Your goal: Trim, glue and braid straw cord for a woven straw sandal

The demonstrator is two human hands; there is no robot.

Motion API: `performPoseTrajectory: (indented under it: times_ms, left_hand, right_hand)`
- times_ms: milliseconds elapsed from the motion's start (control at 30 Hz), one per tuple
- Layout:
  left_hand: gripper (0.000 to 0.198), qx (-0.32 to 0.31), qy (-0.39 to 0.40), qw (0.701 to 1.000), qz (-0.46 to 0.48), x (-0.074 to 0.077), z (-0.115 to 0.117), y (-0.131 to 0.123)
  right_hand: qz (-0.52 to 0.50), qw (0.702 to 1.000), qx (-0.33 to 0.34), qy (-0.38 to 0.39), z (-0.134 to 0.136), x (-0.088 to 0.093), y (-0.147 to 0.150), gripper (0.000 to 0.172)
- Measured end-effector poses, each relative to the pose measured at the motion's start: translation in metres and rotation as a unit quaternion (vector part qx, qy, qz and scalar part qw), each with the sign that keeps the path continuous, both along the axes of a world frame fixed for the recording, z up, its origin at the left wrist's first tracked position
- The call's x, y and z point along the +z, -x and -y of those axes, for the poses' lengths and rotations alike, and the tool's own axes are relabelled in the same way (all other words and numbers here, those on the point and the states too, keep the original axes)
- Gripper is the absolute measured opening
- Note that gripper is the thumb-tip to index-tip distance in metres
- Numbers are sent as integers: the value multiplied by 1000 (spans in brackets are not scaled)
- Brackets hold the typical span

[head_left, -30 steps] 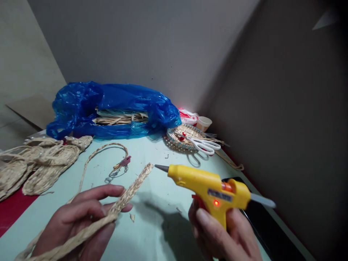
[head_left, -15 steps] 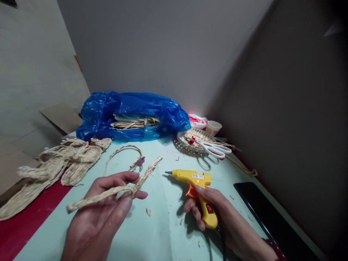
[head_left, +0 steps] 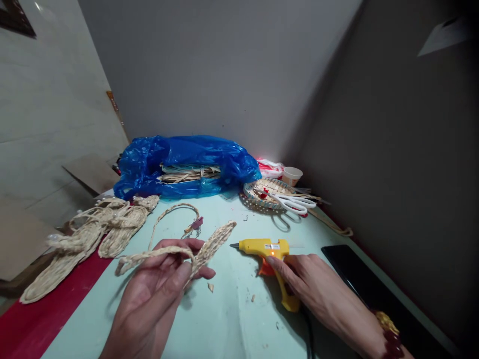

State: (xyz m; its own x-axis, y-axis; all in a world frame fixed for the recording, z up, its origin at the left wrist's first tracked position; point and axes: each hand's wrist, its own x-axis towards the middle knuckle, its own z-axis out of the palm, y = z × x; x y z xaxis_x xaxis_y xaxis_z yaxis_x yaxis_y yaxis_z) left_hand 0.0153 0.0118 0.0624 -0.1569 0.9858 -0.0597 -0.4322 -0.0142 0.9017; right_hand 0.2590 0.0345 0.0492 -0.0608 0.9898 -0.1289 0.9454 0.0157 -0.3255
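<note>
My left hand [head_left: 160, 291] is closed on a braided straw strip [head_left: 211, 245], pinching it between thumb and fingers above the pale green table [head_left: 228, 319]. The strip's flat woven end points toward the nozzle of a yellow glue gun [head_left: 267, 248]. The glue gun lies on its side on the table with a small orange light on. My right hand [head_left: 318, 291] lies over its handle with the fingers stretched out flat, the fingertips touching the body near the orange trigger.
A blue plastic bag [head_left: 187, 159] of straw lies at the back. Woven straw sandals [head_left: 93, 232] are at left, partly on a red cloth [head_left: 41, 314]. White scissors [head_left: 295, 203] rest on a woven tray [head_left: 258, 192] by a paper cup [head_left: 292, 175]. A black slab [head_left: 359, 279] lies at right.
My right hand lowered the glue gun from the air onto the table and loosened its fingers over it. My left hand shifted the braided strip slightly right.
</note>
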Motion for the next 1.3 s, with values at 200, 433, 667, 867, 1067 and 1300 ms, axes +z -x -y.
performPoseTrajectory:
  times_ms: [200,433,667,867,1067,1300]
  left_hand:
    - [1,-43,18,999,20,0,5,-2]
    - [6,-114,46,992,2,1,10,-7]
    - [16,-208,102,973,8,1,7,-9]
    - [17,-267,100,959,5,-1,5,-9]
    - [25,-292,151,944,7,-9,5,-1]
    - [32,-337,145,930,23,-4,4,-4]
  right_hand:
    - [-163,983,1,-90,7,11,14,38]
    - [-570,816,93,42,7,12,45,20]
    - [-580,807,102,48,10,8,41,24]
    - [-571,808,131,60,10,12,35,22]
    - [-581,800,129,73,12,9,35,19]
    - [-562,812,143,66,13,8,35,18]
